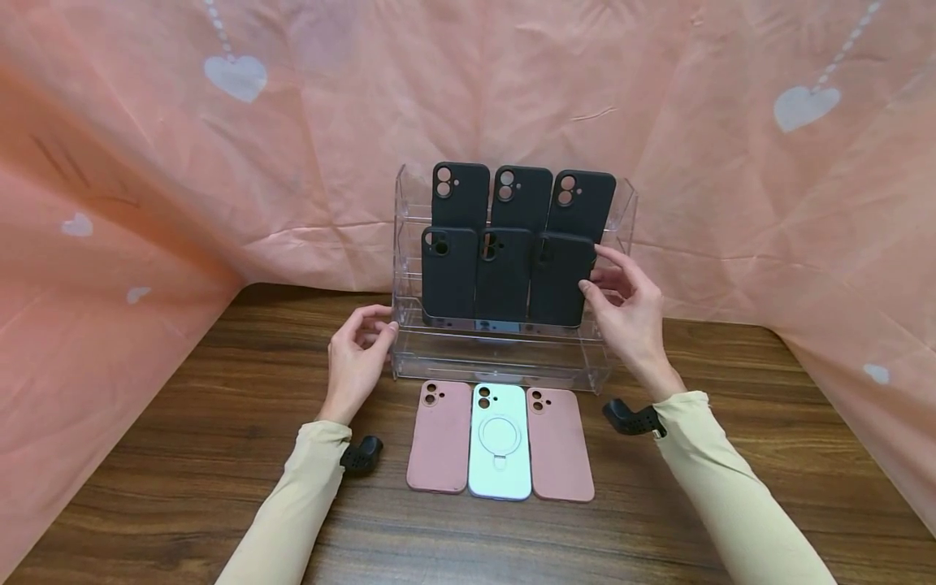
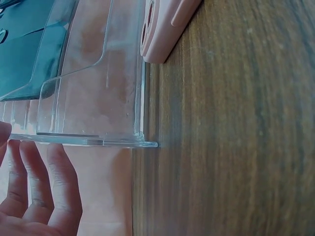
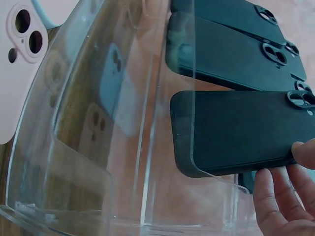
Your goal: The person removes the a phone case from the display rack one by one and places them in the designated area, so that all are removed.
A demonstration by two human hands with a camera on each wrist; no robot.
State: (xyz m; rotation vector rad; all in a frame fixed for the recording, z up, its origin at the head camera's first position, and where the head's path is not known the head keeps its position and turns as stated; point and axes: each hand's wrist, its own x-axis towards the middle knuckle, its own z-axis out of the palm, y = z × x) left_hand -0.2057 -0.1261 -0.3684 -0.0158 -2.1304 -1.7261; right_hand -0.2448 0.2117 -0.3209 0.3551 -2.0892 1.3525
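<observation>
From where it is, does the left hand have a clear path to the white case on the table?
Probably yes. The left hand rests at the rack's left edge holding nothing, and the white case lies flat in front, uncovered between two pink cases.

6 cases (image 1: 504, 244) stand in the rack (image 1: 504, 357) (2 tiers), 3 more cases (image 1: 500, 440) lying before it.

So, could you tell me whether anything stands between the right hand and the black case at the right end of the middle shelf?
Nothing visible does. The right hand already touches the right edge of that black case, which stands in the clear rack beside two others.
</observation>
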